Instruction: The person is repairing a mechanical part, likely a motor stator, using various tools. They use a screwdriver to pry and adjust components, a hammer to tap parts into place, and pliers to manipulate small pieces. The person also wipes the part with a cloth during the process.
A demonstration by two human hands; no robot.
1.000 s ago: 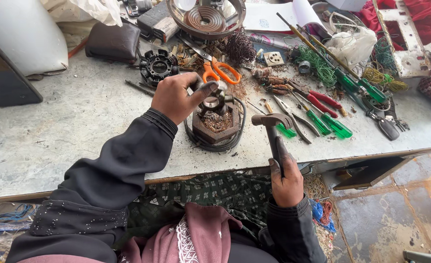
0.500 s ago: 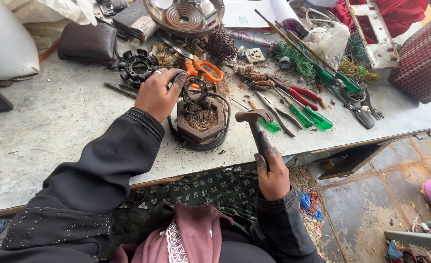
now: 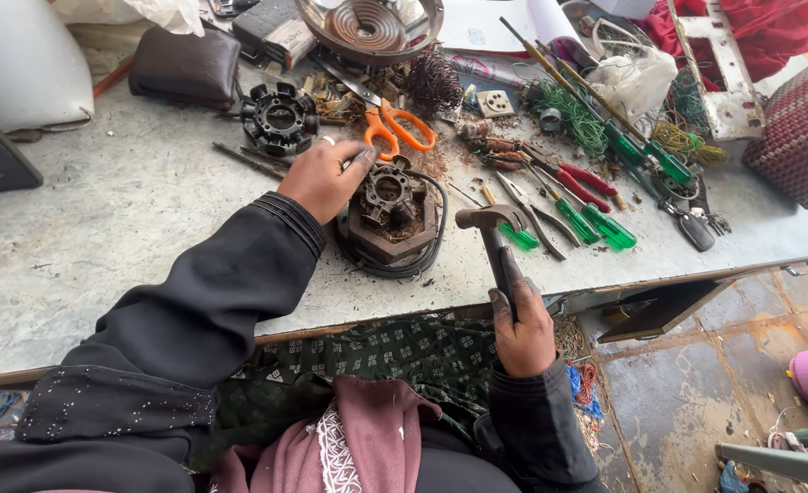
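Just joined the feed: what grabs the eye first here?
The right hand holds a hammer raised over the bench's front edge. Beside it, the left hand steadies a rusty motor part on a wooden block. Behind lie orange scissors and green screwdrivers.

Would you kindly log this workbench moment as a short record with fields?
Left hand: left hand rests on the motor stator, steadying it
Stator support: wooden block ringed by a black cable
Right hand: right hand has a closed grip on the hammer
Hammer head: just right of the stator, apart from it
Nearby: orange scissors, green screwdrivers
Surface: grey workbench
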